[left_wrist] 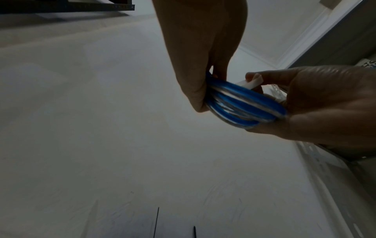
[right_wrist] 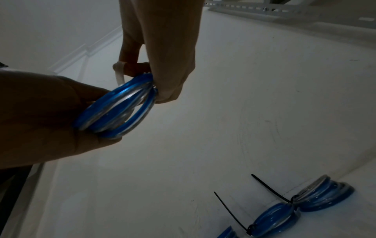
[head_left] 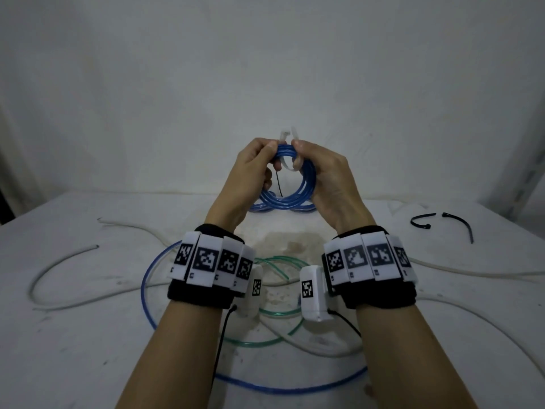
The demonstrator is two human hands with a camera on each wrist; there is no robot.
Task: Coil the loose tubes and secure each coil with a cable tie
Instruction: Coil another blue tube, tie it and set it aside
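Note:
Both hands hold a small coil of blue tube (head_left: 298, 188) up above the white table (head_left: 88, 349). A white cable tie (head_left: 287, 135) loops round the top of the coil, and its two ends stick up between the thumbs. My left hand (head_left: 269, 160) grips the coil's left side with curled fingers; in the right wrist view this hand (right_wrist: 40, 112) cups the coil (right_wrist: 114, 111). My right hand (head_left: 298, 156) holds the right side of the coil and pinches the tie (left_wrist: 252, 83) between thumb and finger.
Finished blue coils (right_wrist: 325, 198) bound with black ties (right_wrist: 270, 188) lie at the table's back, below my hands. A loose blue tube (head_left: 144, 290), a green tube (head_left: 274, 312) and whitish tubes (head_left: 59, 261) sprawl under my forearms. Black tie pieces (head_left: 421, 221) lie far right.

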